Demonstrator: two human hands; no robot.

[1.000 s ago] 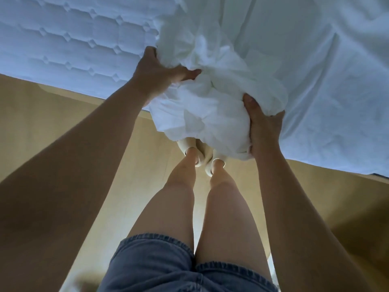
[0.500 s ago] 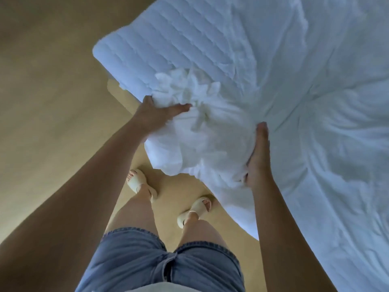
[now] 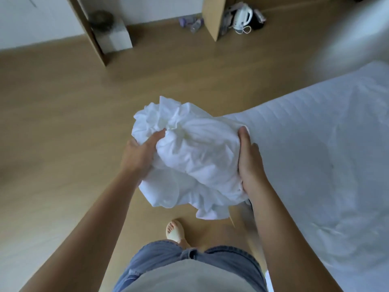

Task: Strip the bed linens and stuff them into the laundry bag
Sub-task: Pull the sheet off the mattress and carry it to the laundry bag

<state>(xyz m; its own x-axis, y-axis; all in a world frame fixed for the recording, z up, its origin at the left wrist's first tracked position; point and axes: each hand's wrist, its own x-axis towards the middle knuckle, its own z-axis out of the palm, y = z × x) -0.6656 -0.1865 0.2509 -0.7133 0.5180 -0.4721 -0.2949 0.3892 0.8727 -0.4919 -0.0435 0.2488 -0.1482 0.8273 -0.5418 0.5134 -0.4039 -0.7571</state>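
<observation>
**Item.** The crumpled white cloth bed-linen bundle [image 3: 195, 157] is sitting at frame centre, held off the floor between both hands.

**Hands.** The left hand [image 3: 141, 157] is gripping the bundle's left flank, thumb pressing into a fold. The right hand [image 3: 249, 163] is clasping the right flank, thumb lying up the cloth, fingers hidden beneath.

**Handling (judgement).** The load is looking light, soft and shapeless. Loose tails are hanging at lower centre and are likely to trail underfoot. Hold is best taken from beneath, with the tails gathered in.

**Surroundings.**
- The white quilted mattress [image 3: 315, 144] is filling the right of the frame. Its lower part is looking wrinkled; whether another sheet is lying there cannot be told.
- The pale wooden floor [image 3: 63, 123] is filling the left.
- A white corded appliance [image 3: 242, 17] is lying at upper right.
- No laundry bag is showing.
</observation>
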